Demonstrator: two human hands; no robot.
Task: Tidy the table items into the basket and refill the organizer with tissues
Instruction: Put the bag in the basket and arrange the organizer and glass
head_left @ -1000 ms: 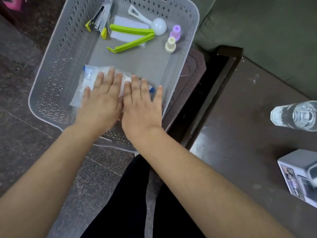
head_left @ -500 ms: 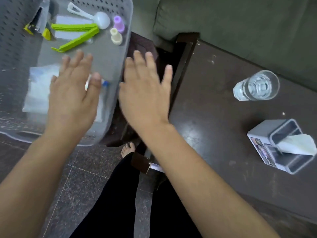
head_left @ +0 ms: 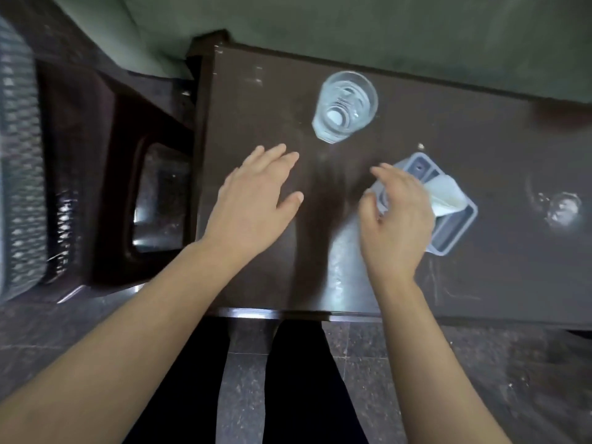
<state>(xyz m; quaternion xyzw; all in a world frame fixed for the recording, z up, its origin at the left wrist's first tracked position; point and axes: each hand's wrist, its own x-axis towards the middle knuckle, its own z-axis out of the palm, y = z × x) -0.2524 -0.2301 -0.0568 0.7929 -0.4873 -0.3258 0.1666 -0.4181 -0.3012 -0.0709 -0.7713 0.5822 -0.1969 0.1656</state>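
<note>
Organizer [head_left: 455, 232] near table [head_left: 256, 91] front edge, right hand [head_left: 397, 219] curled over it, grip unclear, left hand [head_left: 253, 203] open, empty

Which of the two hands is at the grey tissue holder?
The right hand, curled over the near corner of the grey organizer beside its white tissue. The left hand is spread flat over bare table, holding nothing.

— Where does the head view look from?
— From above, facing steeply down onto the dark table [head_left: 320, 283], close over both forearms. It is the only view.
</note>
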